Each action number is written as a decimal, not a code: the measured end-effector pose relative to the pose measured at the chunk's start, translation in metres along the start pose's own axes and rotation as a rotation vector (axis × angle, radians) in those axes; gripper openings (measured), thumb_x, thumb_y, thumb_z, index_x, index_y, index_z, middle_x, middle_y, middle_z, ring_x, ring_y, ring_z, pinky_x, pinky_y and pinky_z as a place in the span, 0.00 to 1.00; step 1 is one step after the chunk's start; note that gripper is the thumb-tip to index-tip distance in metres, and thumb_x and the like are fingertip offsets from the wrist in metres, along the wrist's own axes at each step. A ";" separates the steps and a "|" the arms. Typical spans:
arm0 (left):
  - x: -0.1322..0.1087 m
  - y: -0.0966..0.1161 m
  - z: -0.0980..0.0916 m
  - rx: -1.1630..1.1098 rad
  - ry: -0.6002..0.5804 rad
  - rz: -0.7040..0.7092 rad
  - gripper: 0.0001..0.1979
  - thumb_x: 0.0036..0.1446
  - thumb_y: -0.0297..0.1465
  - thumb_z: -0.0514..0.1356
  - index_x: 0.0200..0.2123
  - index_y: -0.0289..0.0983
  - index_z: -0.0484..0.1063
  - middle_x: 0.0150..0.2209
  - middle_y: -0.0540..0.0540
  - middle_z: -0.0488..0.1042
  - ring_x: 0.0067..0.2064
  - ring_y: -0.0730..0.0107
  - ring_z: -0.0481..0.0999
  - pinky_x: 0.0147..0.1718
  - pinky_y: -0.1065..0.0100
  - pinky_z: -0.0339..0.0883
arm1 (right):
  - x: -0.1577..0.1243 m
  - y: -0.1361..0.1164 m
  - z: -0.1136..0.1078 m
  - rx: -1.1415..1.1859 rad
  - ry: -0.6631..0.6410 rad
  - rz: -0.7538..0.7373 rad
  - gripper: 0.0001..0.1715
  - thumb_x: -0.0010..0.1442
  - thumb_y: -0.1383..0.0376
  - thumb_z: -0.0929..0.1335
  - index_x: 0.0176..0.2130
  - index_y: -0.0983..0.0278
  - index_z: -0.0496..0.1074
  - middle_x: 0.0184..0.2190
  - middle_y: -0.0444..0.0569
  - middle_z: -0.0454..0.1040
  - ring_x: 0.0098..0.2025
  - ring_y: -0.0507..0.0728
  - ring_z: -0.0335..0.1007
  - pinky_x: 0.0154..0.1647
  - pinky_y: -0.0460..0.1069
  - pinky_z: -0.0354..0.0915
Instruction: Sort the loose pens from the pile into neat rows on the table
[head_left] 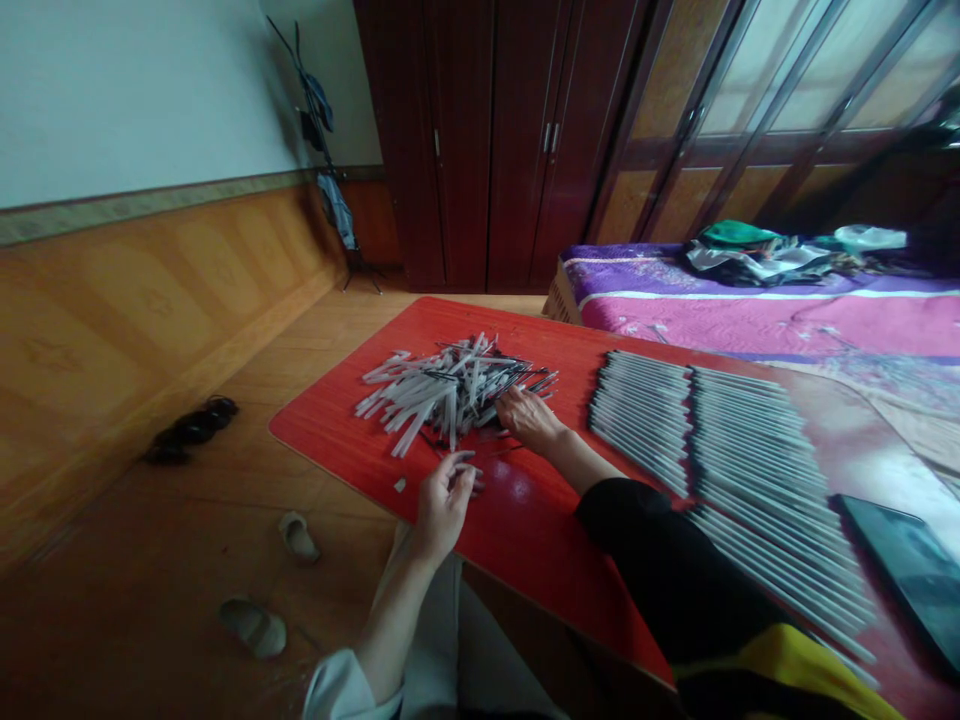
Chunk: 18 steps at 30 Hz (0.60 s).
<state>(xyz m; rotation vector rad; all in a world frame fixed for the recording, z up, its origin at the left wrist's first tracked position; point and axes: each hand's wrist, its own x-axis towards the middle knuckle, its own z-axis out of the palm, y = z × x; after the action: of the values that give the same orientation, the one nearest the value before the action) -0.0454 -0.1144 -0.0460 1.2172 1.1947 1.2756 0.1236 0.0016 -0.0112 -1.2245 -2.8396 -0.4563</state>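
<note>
While the left hand (442, 502) hovers at the near edge of the red table (352, 400), fingers bent toward one o'clock, I cannot tell whether its grip is apart or together. Farther on, the right hand (531, 418), back uppermost, points to ten o'clock; its fingertips are lost in the pile (442, 395), so that grip I cannot tell either. Pale strips and black sticks tangle there, at the worker's twelve o'clock. At two o'clock lie slim pale rods (750, 430), dark-tipped, in rows; beyond, a purple-and-pink bed (750, 315).
</note>
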 end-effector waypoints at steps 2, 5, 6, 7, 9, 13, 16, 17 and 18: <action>0.000 0.000 0.000 -0.002 0.006 -0.007 0.17 0.54 0.37 0.57 0.44 0.33 0.68 0.32 0.44 0.75 0.30 0.69 0.77 0.29 0.70 0.71 | 0.001 0.003 0.000 0.001 -0.008 -0.023 0.16 0.61 0.74 0.56 0.35 0.69 0.71 0.35 0.57 0.70 0.42 0.60 0.61 0.37 0.51 0.60; 0.000 0.000 0.000 0.006 0.003 -0.008 0.18 0.54 0.37 0.57 0.45 0.33 0.67 0.32 0.44 0.75 0.30 0.69 0.77 0.29 0.70 0.71 | -0.001 0.005 -0.003 0.012 0.011 -0.041 0.16 0.62 0.74 0.56 0.35 0.69 0.71 0.35 0.57 0.70 0.41 0.59 0.61 0.36 0.51 0.60; 0.000 0.000 0.000 0.006 0.006 -0.007 0.18 0.55 0.38 0.57 0.45 0.33 0.67 0.33 0.44 0.75 0.31 0.69 0.77 0.29 0.70 0.71 | -0.002 0.004 -0.005 0.016 0.033 -0.042 0.16 0.62 0.74 0.56 0.36 0.69 0.70 0.35 0.57 0.69 0.41 0.59 0.61 0.36 0.51 0.60; 0.000 0.000 0.001 0.002 0.015 -0.005 0.18 0.55 0.38 0.57 0.45 0.33 0.67 0.33 0.44 0.74 0.31 0.69 0.77 0.29 0.71 0.71 | -0.004 0.001 -0.008 0.021 0.066 -0.040 0.15 0.62 0.73 0.56 0.36 0.69 0.70 0.35 0.57 0.69 0.40 0.59 0.60 0.36 0.51 0.60; 0.001 0.001 0.001 -0.023 0.049 -0.001 0.20 0.54 0.37 0.57 0.47 0.33 0.66 0.33 0.44 0.74 0.30 0.70 0.76 0.28 0.71 0.71 | -0.008 -0.008 -0.015 0.047 0.150 -0.041 0.15 0.63 0.73 0.55 0.37 0.69 0.69 0.35 0.56 0.69 0.40 0.58 0.59 0.36 0.51 0.60; 0.002 0.004 0.002 -0.105 0.127 0.028 0.22 0.52 0.38 0.60 0.48 0.35 0.66 0.33 0.46 0.75 0.29 0.71 0.76 0.29 0.71 0.71 | -0.014 -0.042 -0.025 0.187 0.284 -0.110 0.16 0.64 0.70 0.55 0.38 0.68 0.68 0.34 0.53 0.68 0.38 0.57 0.58 0.34 0.49 0.59; 0.001 0.005 0.001 -0.126 0.206 0.058 0.15 0.51 0.38 0.61 0.38 0.34 0.72 0.30 0.47 0.75 0.28 0.72 0.74 0.28 0.72 0.69 | -0.016 -0.070 -0.026 0.271 0.331 -0.152 0.15 0.64 0.69 0.56 0.34 0.68 0.68 0.32 0.53 0.68 0.35 0.56 0.57 0.33 0.49 0.58; 0.000 0.005 0.001 -0.121 0.242 0.066 0.13 0.51 0.38 0.61 0.34 0.33 0.73 0.28 0.48 0.75 0.27 0.73 0.73 0.28 0.73 0.68 | -0.016 -0.077 -0.027 0.295 0.343 -0.148 0.15 0.64 0.70 0.56 0.33 0.68 0.68 0.31 0.52 0.68 0.34 0.56 0.57 0.33 0.49 0.58; 0.000 0.006 0.000 -0.111 0.282 0.074 0.13 0.50 0.38 0.61 0.31 0.33 0.73 0.26 0.49 0.74 0.26 0.73 0.71 0.27 0.73 0.67 | -0.017 -0.082 -0.028 0.319 0.353 -0.140 0.15 0.64 0.70 0.56 0.32 0.68 0.68 0.31 0.52 0.68 0.34 0.56 0.57 0.33 0.49 0.58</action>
<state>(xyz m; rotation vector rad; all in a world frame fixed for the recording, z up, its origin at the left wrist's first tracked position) -0.0452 -0.1151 -0.0403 1.0331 1.2679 1.5875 0.0741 -0.0714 -0.0077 -0.8026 -2.5733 -0.1855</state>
